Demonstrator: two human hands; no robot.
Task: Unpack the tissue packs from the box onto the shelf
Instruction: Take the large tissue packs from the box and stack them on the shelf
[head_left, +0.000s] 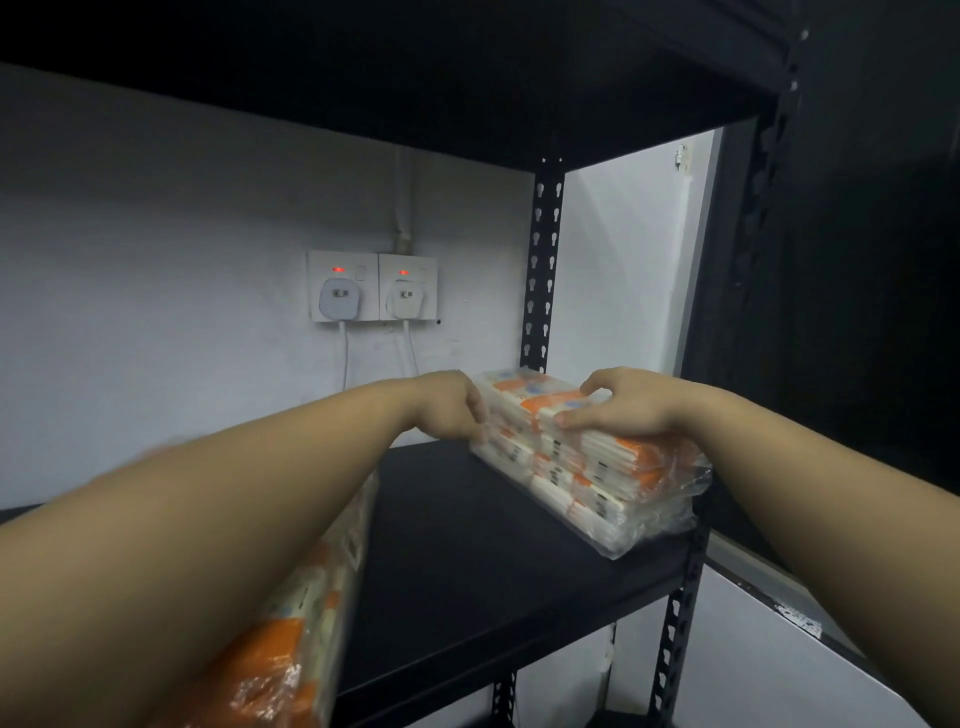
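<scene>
A plastic-wrapped bundle of orange and white tissue packs (587, 467) lies on the black shelf board (467, 561), pushed into its right rear corner. My left hand (457, 405) presses against the bundle's left end. My right hand (618, 408) grips its top and front edge, thumb on the side. A second wrapped tissue bundle (306, 618) stands at the shelf's left front, mostly hidden under my left forearm. The box is out of view.
A black slotted upright (543, 260) stands behind the bundle, another upright (680, 613) at the shelf's front right corner. Two wall sockets with plugs (371, 288) and hanging cables sit on the white wall behind. A dark shelf board hangs overhead.
</scene>
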